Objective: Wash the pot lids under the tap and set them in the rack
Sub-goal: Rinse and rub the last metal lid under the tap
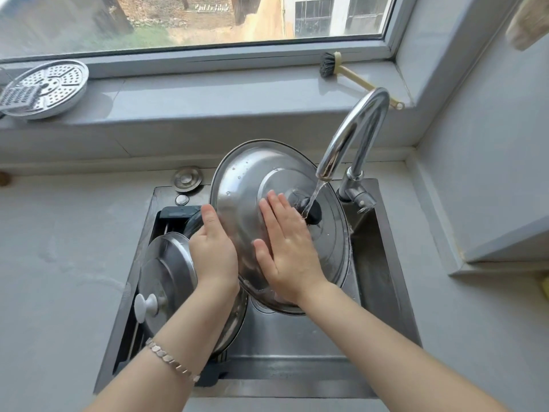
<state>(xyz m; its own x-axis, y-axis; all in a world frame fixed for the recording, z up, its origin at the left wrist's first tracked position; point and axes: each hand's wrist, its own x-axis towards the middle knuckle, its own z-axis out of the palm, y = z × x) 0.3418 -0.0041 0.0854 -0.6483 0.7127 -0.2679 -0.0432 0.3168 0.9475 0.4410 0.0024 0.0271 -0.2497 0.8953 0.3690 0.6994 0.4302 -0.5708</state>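
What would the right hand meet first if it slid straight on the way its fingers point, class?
The right hand lies flat on the big lid, fingers aimed toward the black knob, so it would probably meet that knob first, right where the tap's water lands.

A single wide-angle camera sits on the person's head and looks forward and steeply down, close over the sink (383, 263), so both forearms enter from 6 o'clock. The grey counter (59, 263) fills 9 o'clock and the window (208, 25) runs across 12 o'clock. Straight lines bow near the edges, and there is no second view to share any part.
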